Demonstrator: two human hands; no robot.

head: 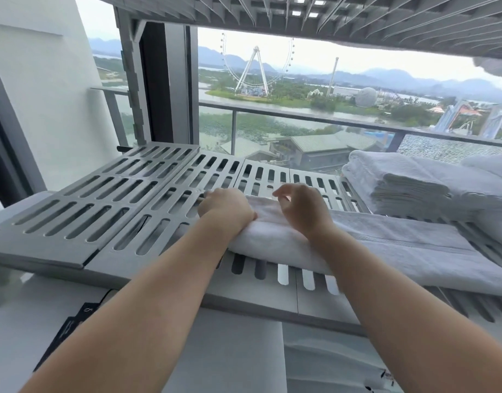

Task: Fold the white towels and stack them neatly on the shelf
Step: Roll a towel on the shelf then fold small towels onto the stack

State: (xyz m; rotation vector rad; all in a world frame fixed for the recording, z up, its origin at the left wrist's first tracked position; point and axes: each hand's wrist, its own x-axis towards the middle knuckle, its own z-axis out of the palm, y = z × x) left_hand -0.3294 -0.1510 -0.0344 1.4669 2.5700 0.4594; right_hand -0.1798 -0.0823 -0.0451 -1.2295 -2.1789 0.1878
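Note:
A folded white towel (pixel 386 251) lies across the grey slotted shelf (pixel 102 205), reaching from the middle to the right edge of the view. My left hand (pixel 225 208) rests on the towel's left end, its fingers curled down over the far edge. Just to its right, my right hand (pixel 301 207) sits on top of the towel with the fingers bent and lifted slightly. A stack of folded white towels (pixel 400 185) stands at the back right of the same shelf.
Another slotted shelf (pixel 329 21) hangs close overhead. More white towels (pixel 493 199) lie at the far right. Behind the shelf are a glass railing (pixel 272 129) and a dark door frame (pixel 164 86). White surfaces lie below the shelf.

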